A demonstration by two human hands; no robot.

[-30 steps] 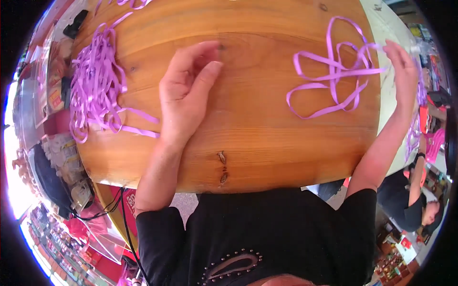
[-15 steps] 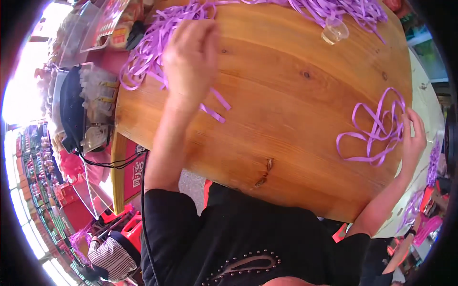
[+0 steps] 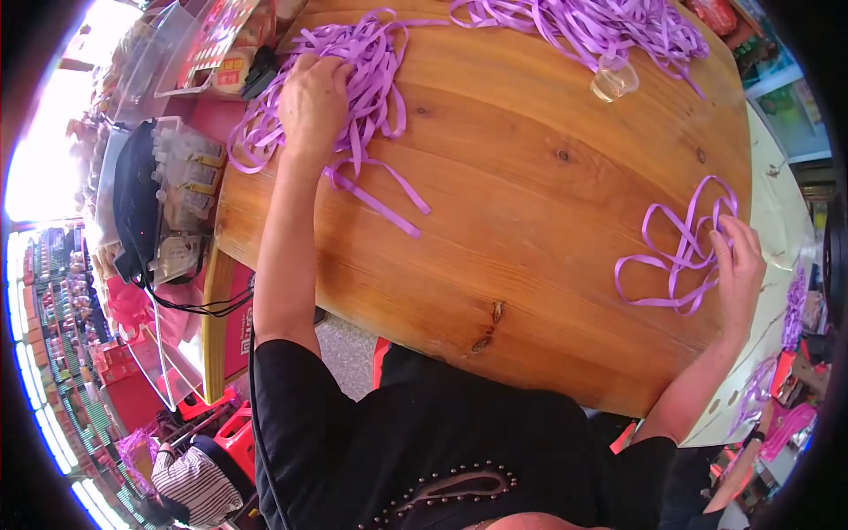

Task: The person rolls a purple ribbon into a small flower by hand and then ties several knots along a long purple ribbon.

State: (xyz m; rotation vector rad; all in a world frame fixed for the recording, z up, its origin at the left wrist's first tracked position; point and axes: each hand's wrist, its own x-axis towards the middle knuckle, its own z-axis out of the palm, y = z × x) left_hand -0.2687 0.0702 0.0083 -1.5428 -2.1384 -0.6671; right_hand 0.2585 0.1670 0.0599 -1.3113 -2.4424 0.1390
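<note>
My left hand [image 3: 314, 102] reaches into a tangled pile of purple ribbon [image 3: 375, 66] at the far left of the round wooden table. Its fingers curl down onto the strands, and the fingertips are partly hidden. A couple of ribbon ends [image 3: 389, 216] trail from this pile toward me. On the right, my right hand [image 3: 740, 269] rests beside a loose, looped purple ribbon [image 3: 667, 262]. The thumb and fingers there are apart, with fingertips touching the edge of the loops.
Another purple ribbon heap [image 3: 609, 31] lies at the table's far edge, with a small clear cup [image 3: 614, 81] against it. Packed containers [image 3: 190, 168] stand beside the table's left edge. A pale surface [image 3: 777, 212] adjoins on the right. Other people sit at lower left and right.
My left hand has moved left and down onto the ribbon pile, uncovering strands on its right. My right hand has shifted slightly left against the loops, which lie much as before.
</note>
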